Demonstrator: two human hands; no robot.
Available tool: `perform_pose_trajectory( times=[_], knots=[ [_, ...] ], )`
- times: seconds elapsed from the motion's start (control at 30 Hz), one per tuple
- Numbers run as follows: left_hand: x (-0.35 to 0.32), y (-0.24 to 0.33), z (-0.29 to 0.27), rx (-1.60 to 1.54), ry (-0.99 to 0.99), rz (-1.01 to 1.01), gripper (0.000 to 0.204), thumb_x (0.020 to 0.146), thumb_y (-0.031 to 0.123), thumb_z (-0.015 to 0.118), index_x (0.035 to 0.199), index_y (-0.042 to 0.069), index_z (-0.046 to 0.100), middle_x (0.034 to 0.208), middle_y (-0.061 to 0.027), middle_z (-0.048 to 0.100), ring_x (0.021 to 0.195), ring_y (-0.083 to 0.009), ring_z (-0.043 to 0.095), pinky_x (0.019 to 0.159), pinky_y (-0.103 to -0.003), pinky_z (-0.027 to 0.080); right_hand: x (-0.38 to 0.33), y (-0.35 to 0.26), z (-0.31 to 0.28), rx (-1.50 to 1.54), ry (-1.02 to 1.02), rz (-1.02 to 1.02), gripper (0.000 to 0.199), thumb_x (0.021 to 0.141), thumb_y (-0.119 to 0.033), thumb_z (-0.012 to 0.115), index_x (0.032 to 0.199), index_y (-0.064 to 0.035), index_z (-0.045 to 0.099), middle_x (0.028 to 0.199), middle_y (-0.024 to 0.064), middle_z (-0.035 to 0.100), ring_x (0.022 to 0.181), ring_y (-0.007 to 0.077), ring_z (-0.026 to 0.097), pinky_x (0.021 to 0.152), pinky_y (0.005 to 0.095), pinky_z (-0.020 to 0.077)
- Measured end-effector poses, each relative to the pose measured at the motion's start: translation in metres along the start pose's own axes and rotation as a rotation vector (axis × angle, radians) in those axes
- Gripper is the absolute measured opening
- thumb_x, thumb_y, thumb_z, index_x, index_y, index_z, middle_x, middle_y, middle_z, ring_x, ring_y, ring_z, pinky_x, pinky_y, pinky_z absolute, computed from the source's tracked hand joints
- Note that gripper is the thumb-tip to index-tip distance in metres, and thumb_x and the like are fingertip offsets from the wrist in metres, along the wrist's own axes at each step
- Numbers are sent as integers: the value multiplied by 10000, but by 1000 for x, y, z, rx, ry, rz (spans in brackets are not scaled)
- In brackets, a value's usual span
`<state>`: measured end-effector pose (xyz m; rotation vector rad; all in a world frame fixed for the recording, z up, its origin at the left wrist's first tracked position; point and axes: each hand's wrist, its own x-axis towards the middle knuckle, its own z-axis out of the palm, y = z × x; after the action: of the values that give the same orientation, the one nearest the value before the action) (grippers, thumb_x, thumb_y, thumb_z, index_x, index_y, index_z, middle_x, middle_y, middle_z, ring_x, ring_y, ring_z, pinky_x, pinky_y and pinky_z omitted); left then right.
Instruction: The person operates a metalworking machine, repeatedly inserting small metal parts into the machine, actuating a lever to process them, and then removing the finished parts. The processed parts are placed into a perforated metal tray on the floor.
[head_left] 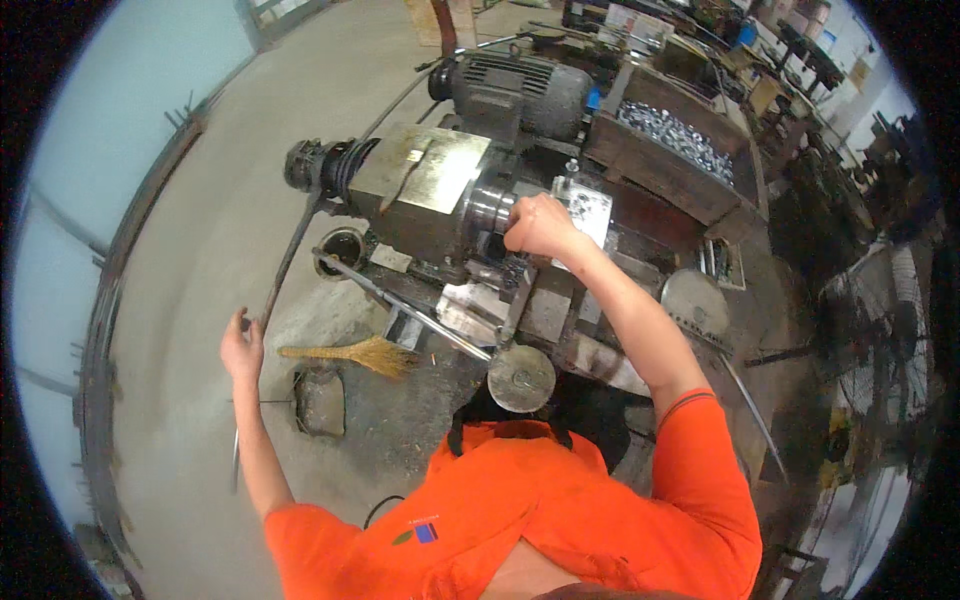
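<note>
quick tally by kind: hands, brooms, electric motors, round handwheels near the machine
hands: 2, left hand on a long lever, right hand at the machine
brooms: 1
electric motors: 1
round handwheels: 2
total: 6

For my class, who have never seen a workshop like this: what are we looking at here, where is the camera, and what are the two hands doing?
The single picture comes from a wide fisheye camera worn on a person's head, looking down, so straight edges bend near the rim. The orange shirt at the bottom is the wearer's own.

In front stands an old metal lathe-like machine with a grey motor behind it. The right hand is closed around a part at the machine's round shiny end. The left hand reaches out to the side and grips a long dark lever.

On the concrete floor lies a straw brush. Behind the machine, a wooden box holds small shiny metal pieces. A round handwheel sits near the person's chest.
</note>
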<state>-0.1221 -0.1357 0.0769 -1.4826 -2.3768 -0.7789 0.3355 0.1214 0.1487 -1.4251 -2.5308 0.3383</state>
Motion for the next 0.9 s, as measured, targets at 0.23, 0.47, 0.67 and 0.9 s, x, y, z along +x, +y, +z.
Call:
perform_pose_trajectory(
  times=[0.23,0.47,0.67,0.9],
  knots=[
    [-11,-16,1,435,-337,-286,434,753,470,596,891,59,610,798,-179,635,774,-367,615,680,-459,484,8,0,17,116,-7,109,246,538,-202,589,712,-65,696,738,199,635,744,346,622,713,380,500],
    [16,-11,16,286,-237,-403,415,739,452,597,886,65,626,829,-188,636,804,-363,616,697,-447,482,7,-1,16,-1,76,35,269,550,-227,583,689,-10,663,766,215,634,773,368,622,721,412,503],
    [-67,88,26,266,-281,-382,454,695,398,626,985,53,575,882,-198,620,851,-377,591,734,-451,464,10,-3,15,-131,-12,55,290,607,-259,604,784,-45,689,814,180,648,833,333,618,827,431,465],
    [-72,84,8,164,-243,-314,349,709,260,618,975,38,577,887,-198,619,835,-372,595,710,-461,460,-6,24,-33,-207,155,56,248,606,-236,580,714,-37,681,758,170,646,786,329,619,745,422,481]
  ],
)
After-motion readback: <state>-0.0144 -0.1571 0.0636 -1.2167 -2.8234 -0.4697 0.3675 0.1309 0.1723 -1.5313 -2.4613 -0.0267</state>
